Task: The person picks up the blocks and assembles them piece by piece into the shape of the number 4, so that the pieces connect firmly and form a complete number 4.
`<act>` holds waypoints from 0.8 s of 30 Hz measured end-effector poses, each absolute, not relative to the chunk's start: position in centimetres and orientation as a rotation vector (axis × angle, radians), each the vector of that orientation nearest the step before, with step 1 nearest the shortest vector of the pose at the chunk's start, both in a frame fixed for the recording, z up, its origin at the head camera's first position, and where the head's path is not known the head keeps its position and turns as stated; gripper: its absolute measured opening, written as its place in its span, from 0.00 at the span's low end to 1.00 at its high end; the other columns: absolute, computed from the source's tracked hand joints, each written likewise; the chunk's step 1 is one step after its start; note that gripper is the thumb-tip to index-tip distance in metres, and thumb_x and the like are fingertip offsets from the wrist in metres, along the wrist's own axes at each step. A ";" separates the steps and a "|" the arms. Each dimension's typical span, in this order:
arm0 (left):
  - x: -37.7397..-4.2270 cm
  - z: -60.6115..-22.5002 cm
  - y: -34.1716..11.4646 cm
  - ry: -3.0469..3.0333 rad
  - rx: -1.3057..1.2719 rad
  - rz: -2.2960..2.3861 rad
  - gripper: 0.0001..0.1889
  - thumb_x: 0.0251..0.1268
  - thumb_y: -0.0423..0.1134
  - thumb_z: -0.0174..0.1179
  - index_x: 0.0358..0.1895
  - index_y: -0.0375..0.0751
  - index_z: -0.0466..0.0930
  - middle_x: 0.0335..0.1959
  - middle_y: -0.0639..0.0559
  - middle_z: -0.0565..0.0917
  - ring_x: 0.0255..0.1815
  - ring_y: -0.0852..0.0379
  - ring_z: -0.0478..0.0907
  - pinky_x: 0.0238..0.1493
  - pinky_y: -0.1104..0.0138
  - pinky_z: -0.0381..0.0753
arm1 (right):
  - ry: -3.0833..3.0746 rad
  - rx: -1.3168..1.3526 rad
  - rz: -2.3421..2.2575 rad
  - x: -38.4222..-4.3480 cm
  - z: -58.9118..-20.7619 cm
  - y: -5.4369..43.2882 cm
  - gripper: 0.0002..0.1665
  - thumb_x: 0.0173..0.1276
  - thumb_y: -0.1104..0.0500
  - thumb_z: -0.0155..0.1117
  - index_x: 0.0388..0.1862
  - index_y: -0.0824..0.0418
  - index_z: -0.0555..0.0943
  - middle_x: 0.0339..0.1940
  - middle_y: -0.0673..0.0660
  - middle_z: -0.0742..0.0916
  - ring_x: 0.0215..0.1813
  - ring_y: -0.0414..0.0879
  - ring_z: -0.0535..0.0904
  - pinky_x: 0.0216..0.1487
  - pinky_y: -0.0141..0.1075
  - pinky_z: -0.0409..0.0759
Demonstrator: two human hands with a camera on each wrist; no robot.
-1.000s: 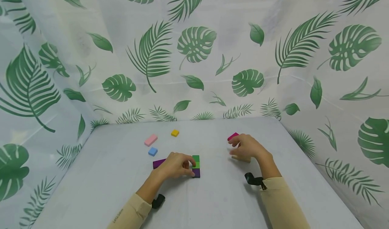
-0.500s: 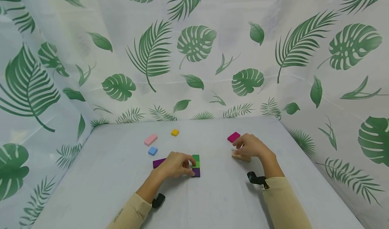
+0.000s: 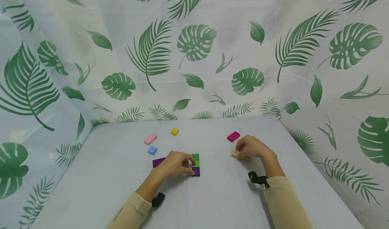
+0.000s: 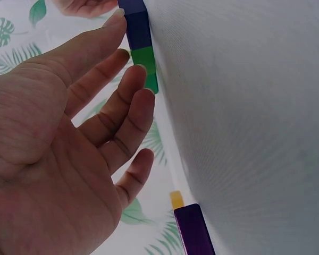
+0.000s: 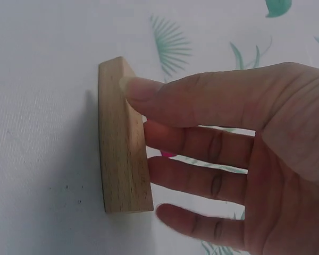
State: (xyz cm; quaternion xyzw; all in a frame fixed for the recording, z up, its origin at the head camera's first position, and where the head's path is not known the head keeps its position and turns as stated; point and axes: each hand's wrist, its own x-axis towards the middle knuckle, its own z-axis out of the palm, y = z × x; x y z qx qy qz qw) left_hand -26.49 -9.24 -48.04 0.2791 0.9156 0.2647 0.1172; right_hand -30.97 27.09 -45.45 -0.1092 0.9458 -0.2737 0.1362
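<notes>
In the head view my left hand (image 3: 174, 164) rests beside a short row of a dark purple block (image 3: 196, 171), a light green block (image 3: 197, 163) and a green block (image 3: 196, 156). Its thumb touches the dark block in the left wrist view, while loosely bent fingers lie against the green part. My right hand (image 3: 253, 147) pinches a plain wooden block (image 5: 119, 143). The right wrist view shows the thumb on the block's upper edge and the fingers behind it. A magenta block (image 3: 233, 136) lies just beyond that hand.
A purple block (image 3: 158, 162) lies partly hidden behind the left hand. Farther back on the white table (image 3: 212, 202) are a blue block (image 3: 152, 150), a pink block (image 3: 150, 138) and a yellow block (image 3: 174, 131). Leaf-patterned sheets (image 3: 225, 43) stand around the table.
My right hand has moved away from the magenta block, slightly right and toward me, and its fingers have closed on the wooden block. The left hand stays put.
</notes>
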 end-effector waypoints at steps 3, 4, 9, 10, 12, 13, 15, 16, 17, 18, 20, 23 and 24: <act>-26.5 -48.0 -9.2 2.677 0.817 0.778 0.15 0.62 0.52 0.75 0.50 0.56 0.88 0.28 0.63 0.82 0.31 0.63 0.75 0.60 0.52 0.65 | 2.739 -0.310 -0.786 -30.8 -45.4 27.1 0.10 0.61 0.63 0.78 0.41 0.60 0.87 0.39 0.55 0.86 0.43 0.51 0.78 0.44 0.42 0.79; -26.5 -48.0 -9.2 2.678 0.820 0.778 0.15 0.62 0.52 0.75 0.50 0.56 0.88 0.28 0.63 0.82 0.31 0.63 0.75 0.60 0.52 0.65 | 2.740 -0.311 -0.782 -30.7 -45.3 27.1 0.11 0.60 0.63 0.78 0.41 0.60 0.86 0.38 0.56 0.85 0.43 0.51 0.78 0.43 0.42 0.79; -26.4 -48.0 -9.2 2.681 0.820 0.774 0.15 0.62 0.52 0.75 0.49 0.56 0.88 0.28 0.63 0.82 0.31 0.64 0.75 0.61 0.51 0.65 | 2.745 -0.288 -0.761 -30.6 -45.2 27.3 0.11 0.59 0.64 0.79 0.39 0.60 0.86 0.37 0.56 0.85 0.42 0.51 0.77 0.41 0.40 0.79; -26.4 -48.0 -9.2 2.681 0.818 0.773 0.15 0.62 0.52 0.75 0.49 0.56 0.88 0.28 0.63 0.82 0.31 0.64 0.75 0.62 0.51 0.65 | 2.746 -0.282 -0.753 -30.6 -45.2 27.3 0.11 0.58 0.64 0.79 0.38 0.60 0.85 0.36 0.56 0.85 0.42 0.51 0.77 0.41 0.40 0.79; -26.4 -48.0 -9.2 2.681 0.816 0.772 0.15 0.62 0.52 0.75 0.49 0.56 0.88 0.28 0.63 0.82 0.31 0.63 0.75 0.62 0.51 0.65 | 2.753 -0.276 -0.731 -30.7 -45.2 27.4 0.10 0.59 0.65 0.79 0.37 0.60 0.85 0.35 0.56 0.84 0.41 0.51 0.77 0.40 0.40 0.78; -26.4 -48.0 -9.2 2.680 0.814 0.772 0.15 0.62 0.52 0.75 0.49 0.56 0.88 0.28 0.63 0.82 0.31 0.63 0.75 0.62 0.51 0.65 | 2.757 -0.273 -0.721 -30.7 -45.3 27.4 0.10 0.59 0.65 0.79 0.36 0.59 0.85 0.35 0.55 0.84 0.41 0.50 0.77 0.40 0.39 0.78; -26.4 -47.9 -9.2 2.680 0.815 0.773 0.15 0.62 0.52 0.75 0.49 0.56 0.88 0.28 0.63 0.82 0.31 0.63 0.75 0.62 0.51 0.65 | 2.766 -0.278 -0.712 -30.7 -45.3 27.4 0.09 0.59 0.65 0.79 0.35 0.59 0.85 0.34 0.55 0.85 0.40 0.50 0.78 0.40 0.39 0.78; -26.4 -47.9 -9.2 2.680 0.815 0.773 0.15 0.62 0.52 0.75 0.49 0.56 0.88 0.28 0.63 0.82 0.31 0.63 0.75 0.62 0.51 0.64 | 2.770 -0.285 -0.712 -30.7 -45.3 27.3 0.09 0.59 0.65 0.78 0.35 0.59 0.85 0.33 0.55 0.85 0.39 0.50 0.78 0.39 0.39 0.79; -26.4 -47.9 -9.2 2.680 0.815 0.773 0.15 0.62 0.52 0.75 0.49 0.56 0.88 0.28 0.63 0.82 0.31 0.63 0.75 0.62 0.51 0.65 | 2.774 -0.298 -0.715 -30.7 -45.3 27.3 0.08 0.59 0.66 0.78 0.34 0.60 0.85 0.33 0.55 0.85 0.39 0.50 0.78 0.39 0.40 0.79; -26.4 -47.9 -9.2 2.680 0.815 0.775 0.15 0.62 0.52 0.75 0.49 0.56 0.88 0.28 0.63 0.82 0.31 0.63 0.75 0.62 0.51 0.64 | 2.776 -0.300 -0.722 -30.7 -45.3 27.2 0.08 0.60 0.66 0.78 0.34 0.60 0.85 0.33 0.54 0.85 0.39 0.49 0.78 0.39 0.39 0.79; -26.4 -47.9 -9.2 2.680 0.815 0.775 0.15 0.62 0.52 0.75 0.49 0.56 0.88 0.28 0.63 0.82 0.31 0.63 0.75 0.62 0.51 0.64 | 2.778 -0.309 -0.731 -30.7 -45.4 27.0 0.07 0.60 0.66 0.77 0.34 0.60 0.86 0.32 0.54 0.85 0.38 0.49 0.78 0.39 0.39 0.79; -26.4 -47.9 -9.2 2.680 0.819 0.777 0.15 0.62 0.52 0.75 0.49 0.56 0.88 0.28 0.63 0.82 0.31 0.63 0.75 0.62 0.51 0.65 | 2.783 -0.322 -0.742 -30.9 -45.5 26.6 0.07 0.61 0.66 0.77 0.35 0.61 0.86 0.33 0.54 0.85 0.38 0.49 0.78 0.39 0.40 0.80; -26.4 -47.9 -9.2 2.680 0.820 0.776 0.15 0.62 0.52 0.75 0.49 0.56 0.88 0.28 0.63 0.82 0.31 0.63 0.75 0.62 0.51 0.65 | 2.787 -0.321 -0.744 -31.0 -45.6 26.5 0.06 0.61 0.66 0.77 0.35 0.61 0.87 0.33 0.54 0.85 0.38 0.49 0.78 0.39 0.39 0.80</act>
